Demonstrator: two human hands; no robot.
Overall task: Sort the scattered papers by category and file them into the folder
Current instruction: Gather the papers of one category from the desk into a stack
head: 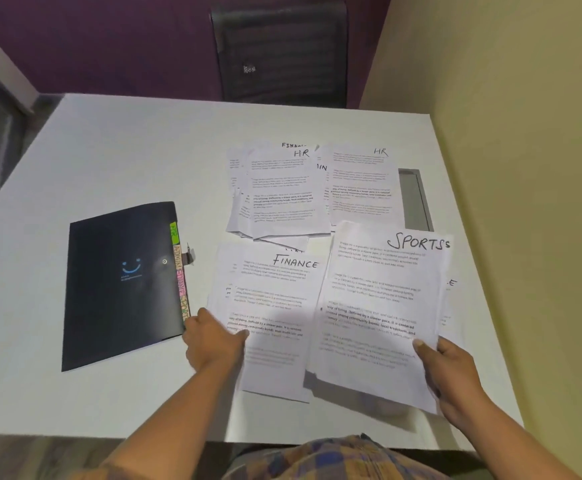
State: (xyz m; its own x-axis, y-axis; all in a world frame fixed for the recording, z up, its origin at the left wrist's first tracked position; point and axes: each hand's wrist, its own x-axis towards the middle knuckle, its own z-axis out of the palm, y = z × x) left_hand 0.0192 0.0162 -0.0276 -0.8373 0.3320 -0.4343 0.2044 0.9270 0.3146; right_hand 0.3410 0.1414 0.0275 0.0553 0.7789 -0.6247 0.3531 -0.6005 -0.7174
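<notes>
A black folder [120, 282] with coloured index tabs lies closed on the left of the white table [127, 150]. My right hand [452, 372] grips the lower right corner of a small stack headed SPORTS [379, 306], lifted slightly off the table. My left hand [213, 341] rests on the left edge of a sheet headed FINANCE [272, 306], fingers pressing it flat. Farther back lie overlapping sheets, one headed HR [282, 192], a second HR sheet [362, 185] to its right, and a FINANCE sheet peeking out behind.
A black chair [279, 53] stands past the table's far edge. A grey cable slot [414, 199] is set in the table at the right, near the yellow wall [525, 168]. More sheets stick out under the SPORTS stack at its right.
</notes>
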